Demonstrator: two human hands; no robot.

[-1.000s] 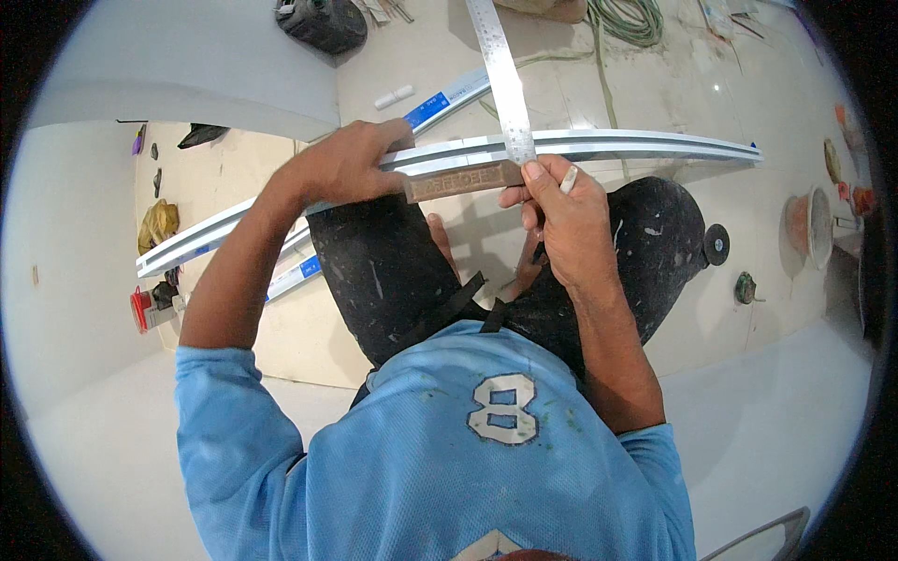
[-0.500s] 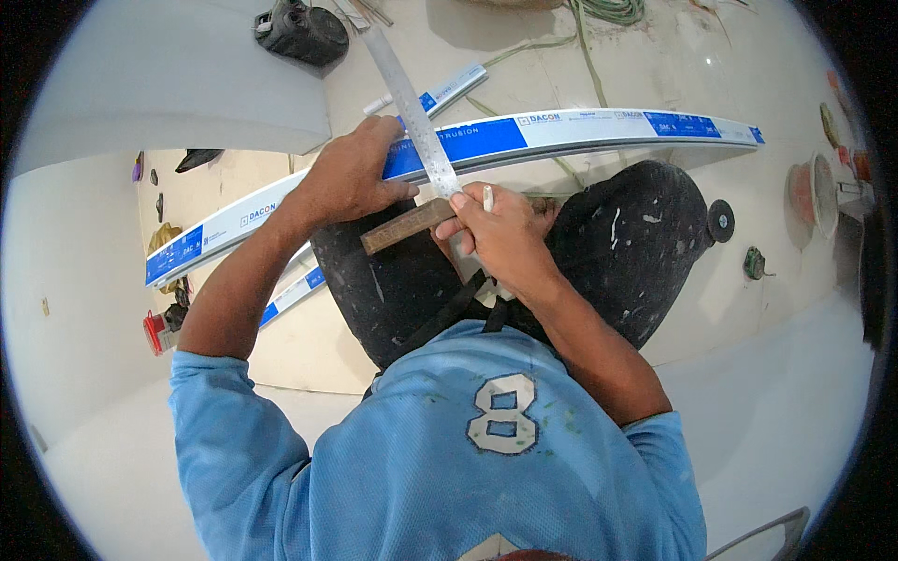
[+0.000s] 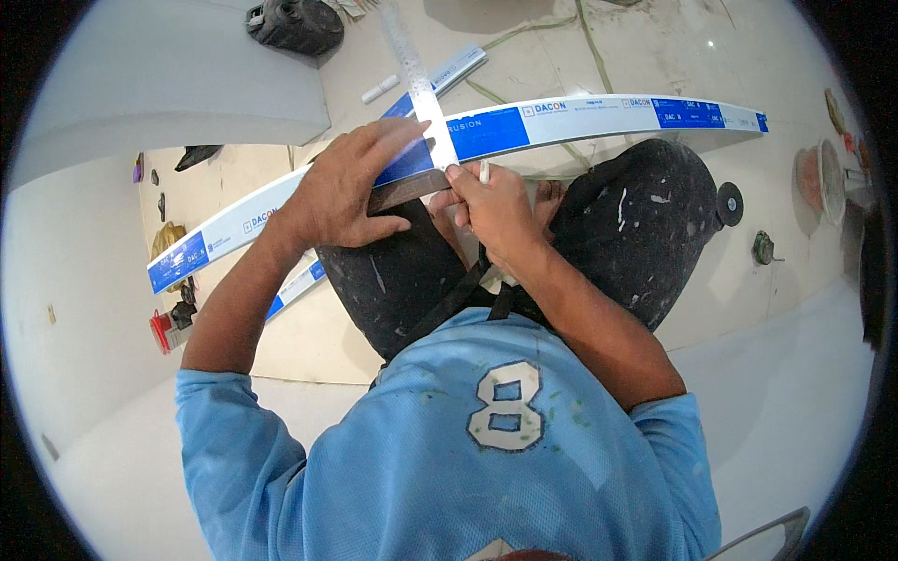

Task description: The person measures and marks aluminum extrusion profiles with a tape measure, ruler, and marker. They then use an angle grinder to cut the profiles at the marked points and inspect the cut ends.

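Observation:
A long white profile strip [image 3: 589, 114] with blue printed film lies crosswise over my knees. My left hand [image 3: 339, 187] rests on it left of the middle, fingers stretched along the strip and thumb apart. Its fingertips reach close to the metal blade of a try square [image 3: 423, 98], which crosses the strip and points away from me. The square's brown wooden stock [image 3: 409, 192] sits along the strip's near edge. At the blade's near end, my right hand [image 3: 500, 210] is closed on the square, with a white pen [image 3: 485, 172] sticking up between its fingers.
Another blue-and-white strip [image 3: 297, 288] runs beneath on the tiled floor. A black jerrycan-like container [image 3: 295, 28] stands at the far left. A white stick-like piece [image 3: 381, 89] lies beyond the strip. On the right are a round black disc [image 3: 730, 202], a small green object [image 3: 763, 247] and a bucket [image 3: 823, 187].
The square has moved up against the strip, its stock now meeting the near edge. My left hand has loosened from its grip, thumb spreading toward me, fingers reaching right toward the blade.

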